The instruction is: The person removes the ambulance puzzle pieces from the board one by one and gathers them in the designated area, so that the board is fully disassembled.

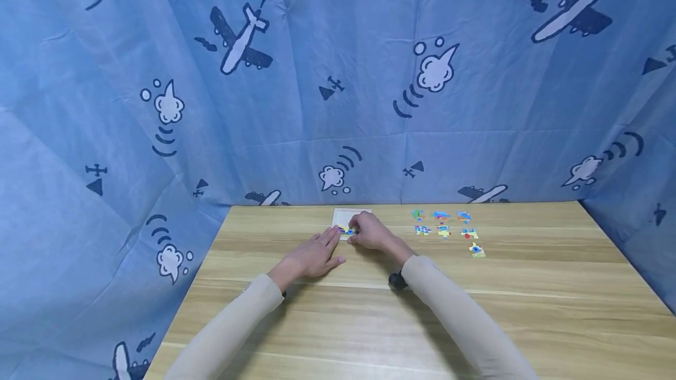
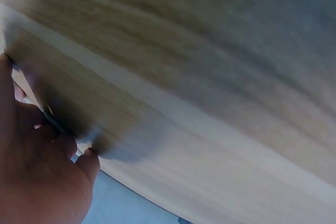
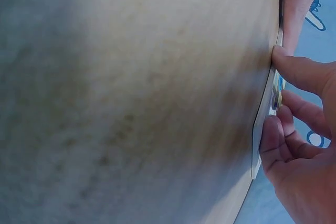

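Note:
A shallow white puzzle tray (image 1: 342, 216) lies at the back of the table, with colourful jigsaw pieces (image 1: 345, 231) along its near side. My left hand (image 1: 315, 254) reaches in from the left, fingers extended, fingertips resting at the tray's near left corner. From the other side my right hand (image 1: 372, 232) bends over the tray's near right part. In the right wrist view its fingers pinch a small jigsaw piece (image 3: 275, 98) with yellow on it, low at the tray, and the thumb touches the tray's edge. The fingers hide most of that piece.
Several loose jigsaw pieces (image 1: 443, 231) lie in loose rows to the right of the tray, one piece (image 1: 477, 250) nearer than the others. Behind the wooden table (image 1: 338, 321) hangs a blue curtain (image 1: 359, 75) with airplane prints, right at the back edge.

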`<state>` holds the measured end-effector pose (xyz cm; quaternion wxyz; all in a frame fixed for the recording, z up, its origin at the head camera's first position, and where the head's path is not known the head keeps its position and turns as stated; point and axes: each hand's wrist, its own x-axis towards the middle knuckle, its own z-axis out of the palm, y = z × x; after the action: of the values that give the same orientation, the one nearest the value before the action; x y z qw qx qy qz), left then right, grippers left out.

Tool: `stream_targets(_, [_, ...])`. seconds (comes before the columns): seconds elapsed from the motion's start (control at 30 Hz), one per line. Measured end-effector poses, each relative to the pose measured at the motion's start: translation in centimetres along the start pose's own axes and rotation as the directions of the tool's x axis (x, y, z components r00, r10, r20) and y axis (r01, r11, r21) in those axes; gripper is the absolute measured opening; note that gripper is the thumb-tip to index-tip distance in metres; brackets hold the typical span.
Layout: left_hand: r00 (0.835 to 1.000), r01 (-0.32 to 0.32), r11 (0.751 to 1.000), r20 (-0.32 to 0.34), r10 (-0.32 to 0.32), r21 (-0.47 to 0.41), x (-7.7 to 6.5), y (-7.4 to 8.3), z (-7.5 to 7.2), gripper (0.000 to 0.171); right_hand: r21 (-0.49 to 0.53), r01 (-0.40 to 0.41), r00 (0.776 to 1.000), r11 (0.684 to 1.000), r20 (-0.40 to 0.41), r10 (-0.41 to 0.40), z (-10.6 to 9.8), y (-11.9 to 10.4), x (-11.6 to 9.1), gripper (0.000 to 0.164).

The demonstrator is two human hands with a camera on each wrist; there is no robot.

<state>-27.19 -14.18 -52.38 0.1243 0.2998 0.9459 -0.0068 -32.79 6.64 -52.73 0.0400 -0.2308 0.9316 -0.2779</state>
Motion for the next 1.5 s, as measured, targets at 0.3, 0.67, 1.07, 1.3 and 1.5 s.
stream_targets(0.3, [1.000,0.001,1.000,0.005,-0.001,-0.001,0.2,-0.2,0.7,0.079,0.011,-0.012,1.000,1.000,-0.012,0.012,0.1,-0.3,-0.5,0.036])
stream_targets(0.67, [1.000,0.005,1.000,-0.008,-0.005,0.003,0.1,0.0,0.2,0.078,0.173,0.002,0.996,0.985,-0.092,0.014,-0.6,0.3,-1.2,0.025])
stream_targets(1.07, [1.000,0.011,1.000,-0.016,-0.011,-0.020,-0.1,0.0,0.1,0.078,0.290,-0.035,0.993,0.956,-0.100,0.067,-2.6,0.6,-2.1,0.017])
stream_targets(1.3, [1.000,0.007,1.000,-0.024,-0.008,-0.017,0.0,0.0,0.1,0.077,0.296,-0.044,0.991,0.954,-0.111,0.080,-4.4,0.8,-3.2,0.012])
stream_targets(1.5, [0.999,-0.014,1.000,-0.035,0.013,-0.023,-0.2,0.0,0.2,0.076,0.338,-0.052,0.991,0.940,-0.102,0.092,-6.3,1.5,-4.5,0.015])
